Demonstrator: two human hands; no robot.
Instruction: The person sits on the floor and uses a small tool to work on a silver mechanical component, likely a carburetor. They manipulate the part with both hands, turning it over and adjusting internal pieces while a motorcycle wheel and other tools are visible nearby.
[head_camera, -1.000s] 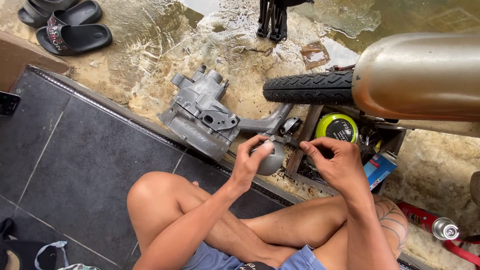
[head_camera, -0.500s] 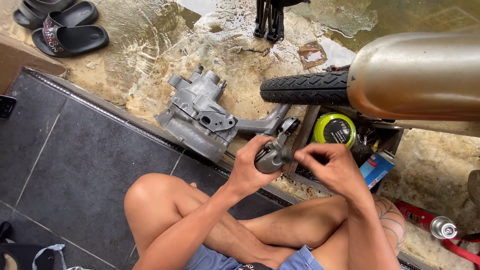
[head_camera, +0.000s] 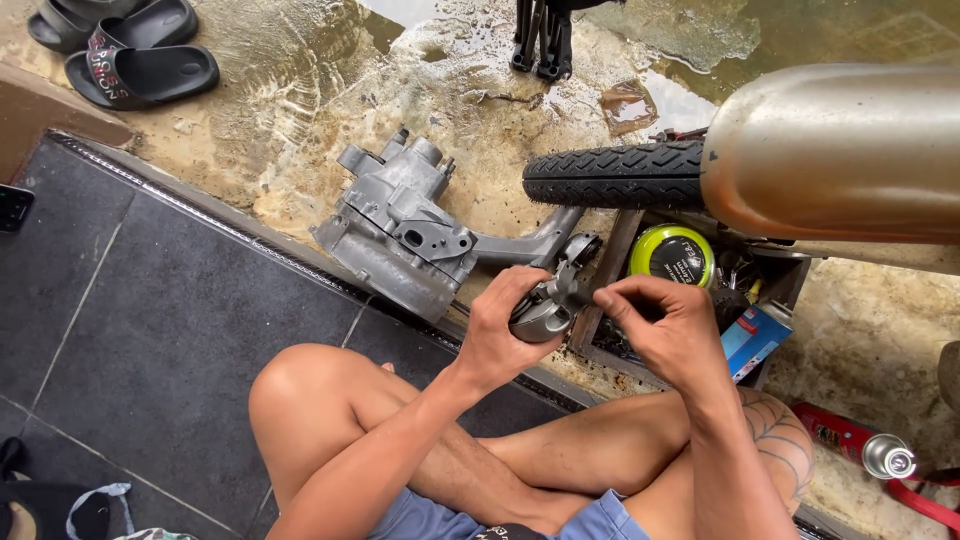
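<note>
Head view shows first the big metal exhaust pipe (head_camera: 840, 150) at the upper right, with the black tyre (head_camera: 615, 175) just beside it. On the wet ground lies a grey engine casing (head_camera: 400, 230), near the edge of the dark tiles (head_camera: 130, 300). A wooden box (head_camera: 610, 265) holds a round yellow-green tin (head_camera: 672, 255) and a blue can (head_camera: 755, 335). You sit with crossed legs. Your left hand (head_camera: 500, 335) is clenched around a small grey metal part (head_camera: 540, 315) (rounded, with a dark top), held above the tile edge in front of your knees. Your right hand (head_camera: 670, 325) pinches the part's upper end with fingertips.
</note>
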